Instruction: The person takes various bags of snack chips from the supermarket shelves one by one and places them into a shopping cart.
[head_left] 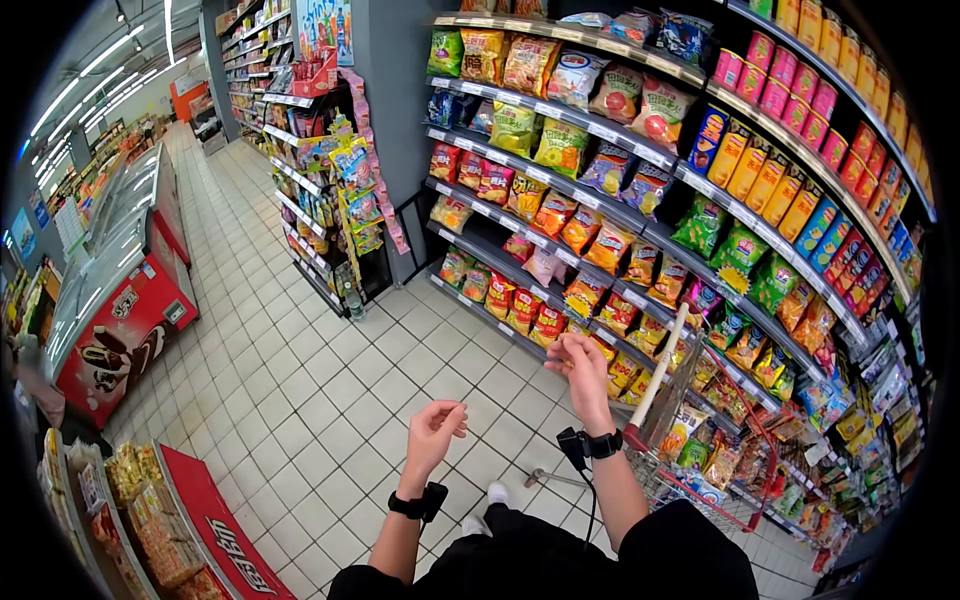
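Red display panel (222, 530), between seven and eight o'clock: white characters, illegible.
Chest freezer (160, 305), nine o'clock: white logo, unreadable.
Poster (328, 30), eleven o'clock: lettering, unclear.
Chip bags (615, 95), one o'clock: characters too blurred to read.

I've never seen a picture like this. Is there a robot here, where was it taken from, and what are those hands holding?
There's no robot, just a person's two bare hands. The camera is worn on their head, looking forward and down. The left hand and right hand are raised above the tiled floor, fingers loosely curled, with nothing visible in either grip. Each wrist wears a black strap with a small dark device. Ahead, shelves hold snack bags, and a shopping cart stands beside the right arm.
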